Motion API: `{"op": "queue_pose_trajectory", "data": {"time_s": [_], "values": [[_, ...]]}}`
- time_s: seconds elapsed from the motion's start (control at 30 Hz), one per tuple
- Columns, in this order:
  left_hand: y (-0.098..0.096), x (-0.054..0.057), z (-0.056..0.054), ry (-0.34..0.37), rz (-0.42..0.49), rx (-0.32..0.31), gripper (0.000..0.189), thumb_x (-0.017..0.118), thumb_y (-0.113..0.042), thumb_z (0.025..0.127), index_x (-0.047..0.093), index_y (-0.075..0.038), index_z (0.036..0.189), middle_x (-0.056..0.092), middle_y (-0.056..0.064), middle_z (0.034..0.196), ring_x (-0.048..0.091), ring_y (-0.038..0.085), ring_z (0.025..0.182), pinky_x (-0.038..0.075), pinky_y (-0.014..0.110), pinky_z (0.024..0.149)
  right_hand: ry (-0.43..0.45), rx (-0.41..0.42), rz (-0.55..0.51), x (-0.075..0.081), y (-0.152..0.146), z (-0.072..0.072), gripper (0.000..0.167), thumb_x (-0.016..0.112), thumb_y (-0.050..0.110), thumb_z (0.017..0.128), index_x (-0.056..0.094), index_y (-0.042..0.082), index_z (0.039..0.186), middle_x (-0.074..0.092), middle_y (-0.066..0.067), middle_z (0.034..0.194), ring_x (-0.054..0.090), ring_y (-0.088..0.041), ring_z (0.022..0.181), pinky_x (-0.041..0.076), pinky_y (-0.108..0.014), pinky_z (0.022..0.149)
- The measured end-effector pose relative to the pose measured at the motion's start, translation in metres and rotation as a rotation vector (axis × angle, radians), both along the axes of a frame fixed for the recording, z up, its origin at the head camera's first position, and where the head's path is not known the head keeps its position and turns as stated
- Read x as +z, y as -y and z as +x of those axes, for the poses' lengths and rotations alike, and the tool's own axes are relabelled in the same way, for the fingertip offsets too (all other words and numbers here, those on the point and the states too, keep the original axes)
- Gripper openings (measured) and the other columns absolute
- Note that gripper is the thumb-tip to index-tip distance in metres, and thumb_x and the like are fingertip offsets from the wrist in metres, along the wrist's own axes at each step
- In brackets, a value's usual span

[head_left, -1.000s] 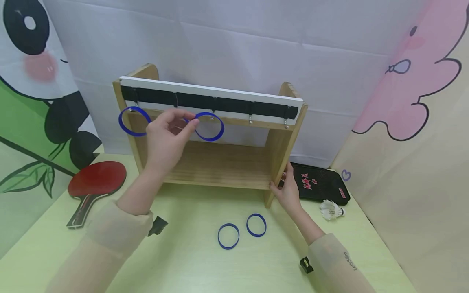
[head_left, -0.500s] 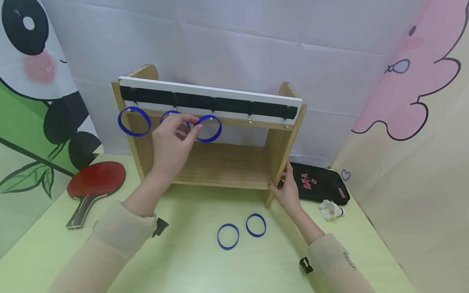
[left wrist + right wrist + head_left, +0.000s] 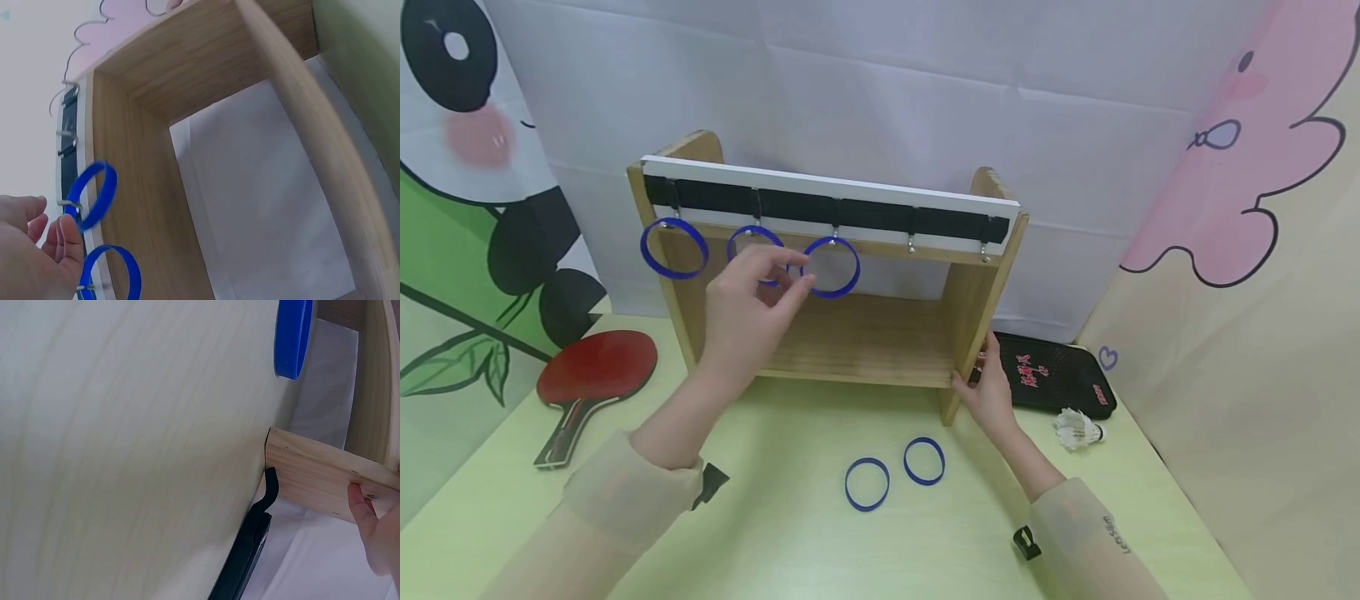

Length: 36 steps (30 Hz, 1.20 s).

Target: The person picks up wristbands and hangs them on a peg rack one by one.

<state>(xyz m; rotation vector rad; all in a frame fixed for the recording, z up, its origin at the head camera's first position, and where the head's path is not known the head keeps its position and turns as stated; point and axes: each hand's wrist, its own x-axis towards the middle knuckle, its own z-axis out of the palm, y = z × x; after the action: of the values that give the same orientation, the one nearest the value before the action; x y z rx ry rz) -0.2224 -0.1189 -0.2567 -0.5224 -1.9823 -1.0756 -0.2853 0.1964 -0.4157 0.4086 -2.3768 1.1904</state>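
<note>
My left hand (image 3: 748, 304) is just left of a blue ring (image 3: 833, 293) that hangs from the third hook of a wooden shelf (image 3: 857, 342). Thumb and index finger stand apart with nothing pinched between them, as the hand (image 3: 37, 262) in the left wrist view also shows. Two more blue rings hang further left, one on the first hook (image 3: 672, 274) and one, partly behind my fingers, on the second. My right hand (image 3: 988, 396) grips the lower right side panel of the shelf, thumb on its front edge; the right wrist view shows the thumb against this panel (image 3: 312, 469).
Two blue rings lie on the table, a left ring (image 3: 887, 483) and a right ring (image 3: 943, 462). Bare hooks (image 3: 912, 244) are at the bar's right. A red table tennis bat (image 3: 598, 367) lies left; a black case (image 3: 1060, 379) and shuttlecock (image 3: 1077, 430) lie right.
My left hand carried the blue ring onto the third hook, then let go and drew slightly back left and down. The right hand keeps its grip on the shelf.
</note>
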Motion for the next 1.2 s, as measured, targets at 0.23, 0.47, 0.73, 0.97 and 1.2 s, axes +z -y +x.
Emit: {"op": "queue_pose_trajectory", "data": {"time_s": [0.23,0.47,0.73,0.97,1.2], "values": [[-0.006,-0.018,0.010,0.044,-0.110,-0.089,0.023,0.073,-0.014,0.083,0.067,-0.006,0.103,0.064,0.003,0.088,0.057,0.009,0.075,0.048,0.016,0.060,0.012,-0.004,-0.004,0.000,0.000,0.000,0.088,0.064,0.003,0.084,0.009,0.018,0.150,0.041,-0.018,0.134,0.055,-0.035,0.108,0.057,-0.044,0.070],[-0.016,-0.043,0.017,0.176,-0.188,-0.156,0.025,0.074,-0.013,0.082,0.067,-0.007,0.105,0.063,0.002,0.087,0.055,0.012,0.076,0.049,0.024,0.060,0.022,-0.008,0.002,0.001,0.000,0.000,0.088,0.064,0.003,0.084,0.007,0.019,0.150,0.041,-0.017,0.135,0.055,-0.035,0.110,0.056,-0.045,0.071],[-0.023,-0.084,0.017,0.338,-0.262,-0.197,0.029,0.075,-0.016,0.080,0.067,-0.010,0.108,0.064,-0.002,0.090,0.058,0.014,0.084,0.052,0.032,0.073,0.013,-0.009,0.007,0.001,0.000,0.000,0.090,0.065,0.002,0.084,0.007,0.020,0.151,0.041,-0.017,0.133,0.056,-0.033,0.107,0.056,-0.044,0.071],[-0.024,-0.116,0.011,0.466,-0.273,-0.243,0.031,0.075,-0.019,0.080,0.067,-0.014,0.110,0.066,-0.002,0.104,0.062,0.018,0.095,0.050,0.039,0.086,0.010,-0.009,0.009,0.001,-0.001,0.000,0.090,0.065,0.002,0.084,0.007,0.019,0.150,0.041,-0.017,0.132,0.056,-0.032,0.107,0.056,-0.043,0.071],[-0.024,-0.150,0.002,0.548,-0.379,-0.260,0.029,0.076,-0.022,0.080,0.068,-0.016,0.107,0.066,-0.003,0.092,0.059,0.020,0.091,0.048,0.038,0.082,0.015,-0.009,0.004,0.001,0.000,0.000,0.090,0.065,0.002,0.084,0.007,0.019,0.150,0.041,-0.017,0.132,0.056,-0.033,0.107,0.056,-0.044,0.071]]}}
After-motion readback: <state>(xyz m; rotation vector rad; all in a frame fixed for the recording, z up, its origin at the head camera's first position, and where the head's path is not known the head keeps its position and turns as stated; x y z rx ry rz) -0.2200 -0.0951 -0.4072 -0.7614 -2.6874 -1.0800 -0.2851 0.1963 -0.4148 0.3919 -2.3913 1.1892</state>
